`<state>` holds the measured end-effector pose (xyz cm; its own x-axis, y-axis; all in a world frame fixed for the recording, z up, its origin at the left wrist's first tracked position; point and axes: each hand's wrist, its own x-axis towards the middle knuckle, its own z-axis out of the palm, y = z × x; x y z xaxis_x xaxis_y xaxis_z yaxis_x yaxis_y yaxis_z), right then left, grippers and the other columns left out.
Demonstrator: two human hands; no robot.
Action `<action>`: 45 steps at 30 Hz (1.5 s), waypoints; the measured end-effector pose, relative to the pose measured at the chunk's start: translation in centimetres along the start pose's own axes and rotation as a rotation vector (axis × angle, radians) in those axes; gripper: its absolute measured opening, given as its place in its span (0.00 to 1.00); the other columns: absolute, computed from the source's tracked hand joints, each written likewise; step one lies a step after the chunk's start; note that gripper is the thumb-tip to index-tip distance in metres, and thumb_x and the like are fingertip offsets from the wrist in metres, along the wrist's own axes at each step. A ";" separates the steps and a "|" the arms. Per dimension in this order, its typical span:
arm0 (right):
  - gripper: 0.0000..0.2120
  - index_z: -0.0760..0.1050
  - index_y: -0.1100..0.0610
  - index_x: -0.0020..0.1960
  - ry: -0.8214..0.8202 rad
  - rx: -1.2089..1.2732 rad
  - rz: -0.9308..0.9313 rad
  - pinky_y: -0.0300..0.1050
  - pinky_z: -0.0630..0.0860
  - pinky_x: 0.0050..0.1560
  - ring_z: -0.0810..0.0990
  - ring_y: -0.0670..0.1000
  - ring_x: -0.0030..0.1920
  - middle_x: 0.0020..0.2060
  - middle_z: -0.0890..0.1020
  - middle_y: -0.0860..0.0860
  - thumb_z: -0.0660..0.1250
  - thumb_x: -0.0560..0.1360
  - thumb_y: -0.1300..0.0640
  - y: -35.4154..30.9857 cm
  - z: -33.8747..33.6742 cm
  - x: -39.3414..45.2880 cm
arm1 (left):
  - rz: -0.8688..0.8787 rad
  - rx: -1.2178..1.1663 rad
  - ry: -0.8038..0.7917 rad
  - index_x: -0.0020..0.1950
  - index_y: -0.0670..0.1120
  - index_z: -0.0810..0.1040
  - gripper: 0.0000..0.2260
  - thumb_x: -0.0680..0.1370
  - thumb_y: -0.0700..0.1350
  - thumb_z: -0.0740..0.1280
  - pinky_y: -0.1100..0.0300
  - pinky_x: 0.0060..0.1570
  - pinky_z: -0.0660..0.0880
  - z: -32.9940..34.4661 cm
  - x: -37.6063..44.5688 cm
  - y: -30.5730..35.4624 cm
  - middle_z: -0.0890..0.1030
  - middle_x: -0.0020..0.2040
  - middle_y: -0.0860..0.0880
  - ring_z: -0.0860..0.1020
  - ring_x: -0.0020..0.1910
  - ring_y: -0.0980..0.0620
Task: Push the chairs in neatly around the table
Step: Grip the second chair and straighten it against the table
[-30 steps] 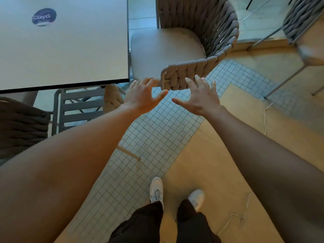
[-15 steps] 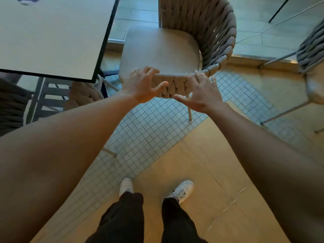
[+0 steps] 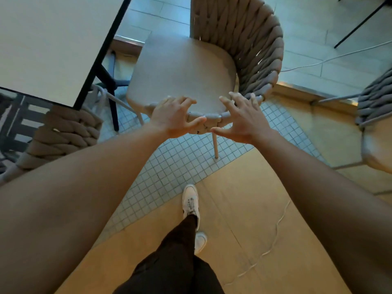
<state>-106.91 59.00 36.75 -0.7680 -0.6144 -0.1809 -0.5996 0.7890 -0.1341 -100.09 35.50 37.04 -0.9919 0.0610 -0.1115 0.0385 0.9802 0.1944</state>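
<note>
— Two hands on one chair, is that right?

— Yes. The woven chair (image 3: pixel 182 68) stands just beside the table (image 3: pixel 53 39), off its right-hand corner, with the seat facing the table and the braided back curving round the far and right sides. It is not under the table; the whole seat shows clear of the edge.

— And the hands?

— The left hand (image 3: pixel 171 118) lies on the near braided armrest, fingers curled over the top of the rope and thumb against its outer face, so it is gripping that rail. The right hand (image 3: pixel 241 122) is on the same rail, further from the table, near where the rail bends into the back. Its fingers are spread and bent over the braid, thumb stretched toward the left hand. Whether it has closed on the rope or only presses on it, I cannot tell.

— Anything else near the table?

— A second woven chair (image 3: pixel 63 132) sits at the table's near edge, its back showing just below the corner. A third chair (image 3: pixel 375 115), greyer, stands well apart from the table at the right edge of view. One chair leg (image 3: pixel 215 145) of the held chair rests on the small-tiled floor (image 3: pixel 169 166), and a white shoe (image 3: pixel 191 200) stands where the tiles meet the wooden boards.
</note>
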 end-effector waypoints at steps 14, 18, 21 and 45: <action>0.54 0.52 0.50 0.82 -0.154 -0.125 -0.291 0.66 0.48 0.79 0.67 0.57 0.76 0.78 0.66 0.55 0.57 0.66 0.20 8.9 3.1 6.8 | 0.093 0.074 -0.283 0.75 0.54 0.69 0.45 0.69 0.82 0.52 0.46 0.71 0.65 4.0 7.0 1.5 0.75 0.71 0.51 0.74 0.68 0.47; 0.53 0.57 0.49 0.80 -0.205 -0.181 -0.451 0.63 0.53 0.77 0.73 0.57 0.72 0.75 0.71 0.53 0.49 0.65 0.17 11.8 3.2 8.6 | 0.047 0.075 -0.276 0.73 0.54 0.71 0.45 0.67 0.83 0.51 0.48 0.63 0.72 5.3 7.8 2.9 0.77 0.68 0.53 0.77 0.63 0.48; 0.49 0.65 0.48 0.76 -0.191 -0.231 -0.571 0.61 0.62 0.74 0.77 0.57 0.68 0.71 0.77 0.52 0.52 0.67 0.17 14.8 3.3 9.9 | -0.017 0.102 -0.274 0.71 0.55 0.73 0.46 0.66 0.84 0.49 0.50 0.52 0.78 6.6 8.5 4.5 0.80 0.63 0.54 0.80 0.58 0.50; 0.35 0.80 0.56 0.42 0.174 -0.097 -0.890 0.46 0.75 0.32 0.81 0.53 0.30 0.33 0.83 0.52 0.55 0.78 0.26 16.8 5.9 11.1 | -0.204 0.200 -0.272 0.38 0.50 0.80 0.36 0.64 0.80 0.52 0.56 0.39 0.78 7.4 7.4 7.1 0.76 0.30 0.53 0.78 0.32 0.49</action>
<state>-124.21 65.47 26.73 -0.0312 -0.9944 0.1007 -0.9973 0.0242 -0.0699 -106.22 44.29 30.36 -0.9143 -0.1170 -0.3877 -0.1063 0.9931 -0.0490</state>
